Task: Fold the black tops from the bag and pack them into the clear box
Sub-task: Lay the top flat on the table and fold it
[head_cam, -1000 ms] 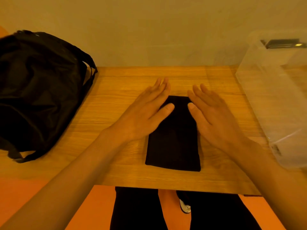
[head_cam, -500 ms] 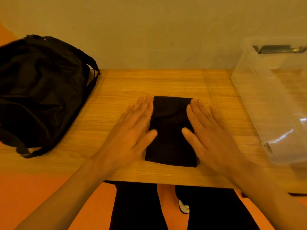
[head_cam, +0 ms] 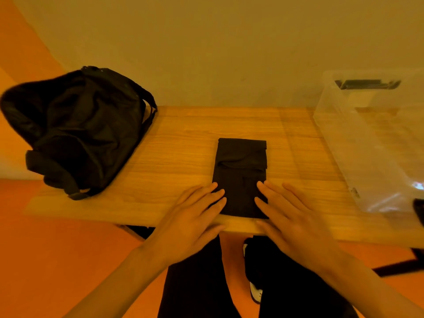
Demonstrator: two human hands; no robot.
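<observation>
Flatly, both hands, left hand and right hand, press the folded black top.

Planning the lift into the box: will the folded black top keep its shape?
Likely floppy: the folded black top lies in soft layers, a flap sagging across its far half. Lifted by one edge it would likely unfold. Flat, so it should slide, not roll.

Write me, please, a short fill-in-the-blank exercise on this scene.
The bag sits on the table's ____ side.
The clear box stands ____ of the folded top.
The left hand and right hand rest with fingers ____, not curled.
Missing: left; right; straight.
</observation>
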